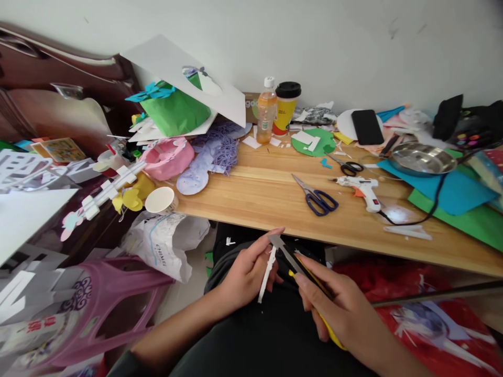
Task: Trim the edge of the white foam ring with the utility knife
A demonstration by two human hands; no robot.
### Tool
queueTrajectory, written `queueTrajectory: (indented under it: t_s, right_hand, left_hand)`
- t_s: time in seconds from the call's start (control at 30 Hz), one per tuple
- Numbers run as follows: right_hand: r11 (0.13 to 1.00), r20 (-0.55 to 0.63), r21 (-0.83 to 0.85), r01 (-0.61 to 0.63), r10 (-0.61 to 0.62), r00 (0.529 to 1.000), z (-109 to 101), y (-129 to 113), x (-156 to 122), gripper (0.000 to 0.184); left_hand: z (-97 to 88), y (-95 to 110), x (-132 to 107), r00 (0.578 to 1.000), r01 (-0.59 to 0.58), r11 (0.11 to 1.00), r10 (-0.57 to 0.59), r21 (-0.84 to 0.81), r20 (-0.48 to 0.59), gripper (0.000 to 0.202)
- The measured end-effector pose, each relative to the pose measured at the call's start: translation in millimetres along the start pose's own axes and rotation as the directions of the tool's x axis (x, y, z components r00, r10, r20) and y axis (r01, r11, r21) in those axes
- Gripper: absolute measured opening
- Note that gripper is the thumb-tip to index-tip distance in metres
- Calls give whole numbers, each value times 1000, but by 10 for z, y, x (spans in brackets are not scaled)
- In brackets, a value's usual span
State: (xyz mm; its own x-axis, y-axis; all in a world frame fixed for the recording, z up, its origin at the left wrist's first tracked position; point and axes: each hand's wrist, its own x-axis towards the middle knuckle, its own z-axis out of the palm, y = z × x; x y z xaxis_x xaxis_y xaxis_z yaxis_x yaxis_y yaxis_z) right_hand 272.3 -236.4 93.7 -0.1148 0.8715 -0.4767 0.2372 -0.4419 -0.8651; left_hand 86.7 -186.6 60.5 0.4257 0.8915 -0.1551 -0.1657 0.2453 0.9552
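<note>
While both hands worked below the near edge of the table, the following were recorded:

- left hand (pixel 245 269): fingers closed on a narrow white foam strip (pixel 266 273), thin, stiff-looking and matte, hanging from the fingertips over the dark-trousered lap
- right hand (pixel 346 309): fingers wrapped around a yellow-handled utility knife (pixel 310 280), its long grey metal blade laid against the top of the strip, forefinger resting along the handle
- wooden table (pixel 267 193): pale plank top with visible grain, directly beyond the hands
- blue-handled scissors (pixel 317 198): steel blades, lying flat near the middle of the table
- white glue gun (pixel 361 189): plastic body with orange trigger, black cord trailing right, just beside the blue scissors
- black-handled scissors (pixel 348 166): smaller, further back
- steel bowl (pixel 422 158): shallow, shiny, sitting on blue and green felt sheets at the right
- orange drink bottle (pixel 266 111) and yellow lidded cup (pixel 286 107): upright, side by side by the wall
- black phone (pixel 367 127): lying on a white disc
- paper cup (pixel 160 200): white, tipped on its side at the left table edge
- pink plastic stool (pixel 98 309): glossy, at lower left
</note>
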Motion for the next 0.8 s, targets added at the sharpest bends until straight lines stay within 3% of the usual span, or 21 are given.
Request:
queueTrajectory:
  t_s: [0.2,0.3,0.43,0.8]
  right_hand:
    - [996,-40,-90,8,-11,999,-33,-58,-51,66]
    - [991,34,-132,9,-5,999,-95,-60,-62,64]
    - [985,106,-161,58,-42,994,-176,-50,-46,62]
    - [962,86,-261,85,-65,994,-347,-148,-32,53]
  left_hand:
    - [14,-12,32,999,12,995,-16,-94,-43,54]
    - [19,-38,38,998,0,992,-8,-124,-61,52]
    - [41,-21,33,999,14,995,-19,-96,-43,51]
    - [60,-38,55,999,34,998,-36,-49,-32,47]
